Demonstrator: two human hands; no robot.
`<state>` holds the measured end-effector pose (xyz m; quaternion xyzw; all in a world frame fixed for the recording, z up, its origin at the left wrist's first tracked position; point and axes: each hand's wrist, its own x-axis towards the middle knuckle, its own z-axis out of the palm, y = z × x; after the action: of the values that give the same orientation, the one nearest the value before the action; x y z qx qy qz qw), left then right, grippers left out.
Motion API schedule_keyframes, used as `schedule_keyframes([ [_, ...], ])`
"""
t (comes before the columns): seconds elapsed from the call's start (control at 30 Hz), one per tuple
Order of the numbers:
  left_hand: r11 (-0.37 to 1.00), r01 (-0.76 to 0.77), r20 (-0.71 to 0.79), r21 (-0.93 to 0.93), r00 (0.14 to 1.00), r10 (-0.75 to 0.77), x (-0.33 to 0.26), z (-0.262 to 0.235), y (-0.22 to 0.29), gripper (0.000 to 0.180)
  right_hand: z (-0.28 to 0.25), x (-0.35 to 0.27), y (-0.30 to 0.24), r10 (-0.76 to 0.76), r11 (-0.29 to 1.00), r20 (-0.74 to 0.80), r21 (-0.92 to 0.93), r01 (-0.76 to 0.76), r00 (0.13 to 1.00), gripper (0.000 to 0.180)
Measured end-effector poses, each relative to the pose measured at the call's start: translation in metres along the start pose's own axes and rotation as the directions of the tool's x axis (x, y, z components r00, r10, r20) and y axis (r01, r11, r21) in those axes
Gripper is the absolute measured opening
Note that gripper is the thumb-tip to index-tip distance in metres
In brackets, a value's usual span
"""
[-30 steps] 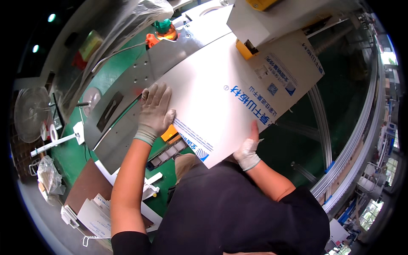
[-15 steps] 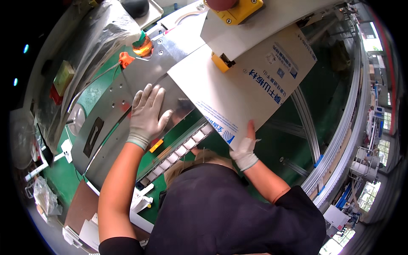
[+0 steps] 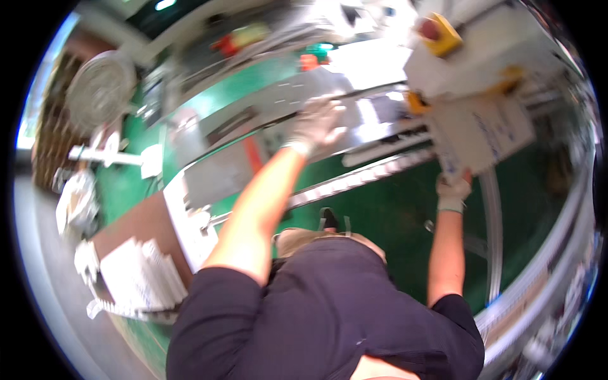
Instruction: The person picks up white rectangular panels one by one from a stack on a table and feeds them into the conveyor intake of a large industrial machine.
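Note:
My left hand (image 3: 318, 125), in a pale work glove, is held over the grey metal worktop (image 3: 288, 92) with its fingers stretched out and nothing in them. Whether the palm touches the metal cannot be told. At the right, my gloved right hand (image 3: 452, 191) grips the near corner of a white board with blue print (image 3: 478, 136), its thumb on the upper face. The board lies flat, its far part beside a pale machine housing (image 3: 468, 69). Motion blurs the whole picture.
A red push button on a yellow box (image 3: 433, 33) tops the housing. A strip of white rollers (image 3: 361, 180) runs along the worktop's near side. Left, several white boards (image 3: 142, 275) stand on a brown surface (image 3: 139, 234). A metal rail (image 3: 493, 234) lies at the right.
My view has swung left, bringing the stacked boards and a round fan-like thing into sight. Against the yellow bracket, the board has shifted right with my right hand. My left hand stays open.

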<state>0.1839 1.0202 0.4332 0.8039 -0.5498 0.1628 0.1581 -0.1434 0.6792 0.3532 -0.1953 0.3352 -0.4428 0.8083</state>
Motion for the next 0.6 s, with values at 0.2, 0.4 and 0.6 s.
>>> schedule_keyframes([
  [0.2,0.968,0.237,0.089,-0.088,0.969,-0.229,-0.141,0.001,0.039,0.062,0.016,-0.172,0.167,-0.061,0.726,0.505,-0.57,0.385,0.861,0.036],
  [0.4,0.621,0.73,0.127,-0.286,0.671,-0.731,-0.415,-0.143,0.02,0.048,0.063,-0.357,0.299,0.109,0.611,0.956,-0.28,0.74,0.272,0.019],
  [0.6,-0.201,0.89,-0.464,-0.409,-0.393,-0.794,-0.674,-0.159,0.029,0.033,0.173,-0.302,0.3,0.296,0.178,0.95,0.051,0.983,-0.103,0.021],
])
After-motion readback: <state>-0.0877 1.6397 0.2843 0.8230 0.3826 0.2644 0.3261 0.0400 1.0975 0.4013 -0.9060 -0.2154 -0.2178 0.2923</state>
